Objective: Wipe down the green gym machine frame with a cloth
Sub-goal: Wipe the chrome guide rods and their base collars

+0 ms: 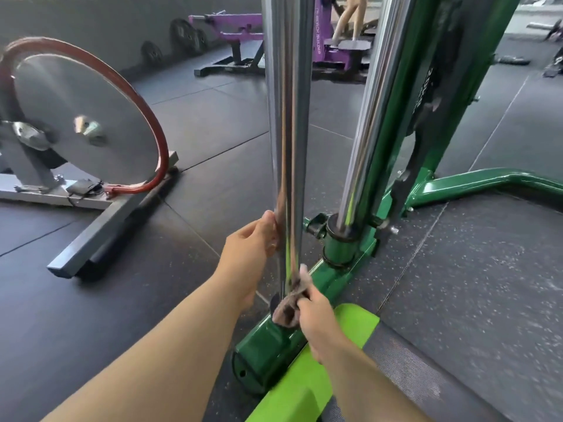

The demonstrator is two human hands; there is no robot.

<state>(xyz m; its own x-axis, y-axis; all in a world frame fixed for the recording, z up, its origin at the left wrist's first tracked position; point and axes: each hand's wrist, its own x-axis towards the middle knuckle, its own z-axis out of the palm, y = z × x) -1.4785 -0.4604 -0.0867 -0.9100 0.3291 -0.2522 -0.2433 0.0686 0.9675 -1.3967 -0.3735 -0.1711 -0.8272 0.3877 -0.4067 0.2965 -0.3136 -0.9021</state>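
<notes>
The right hand (316,318) is pinching a brown cloth (288,306) against the shiny pole (289,147). At ten o'clock from it, the left hand (253,242) is gripping that pole, above the green frame (268,354).

I note a grey disc machine (82,123) with a red rim standing on the black rubber floor (213,166) at its left edge. A purple machine (231,28) sits toward the far edge, weight plates (182,35) leaning against the wall beside it. A person's legs (350,16) show beyond.
</notes>
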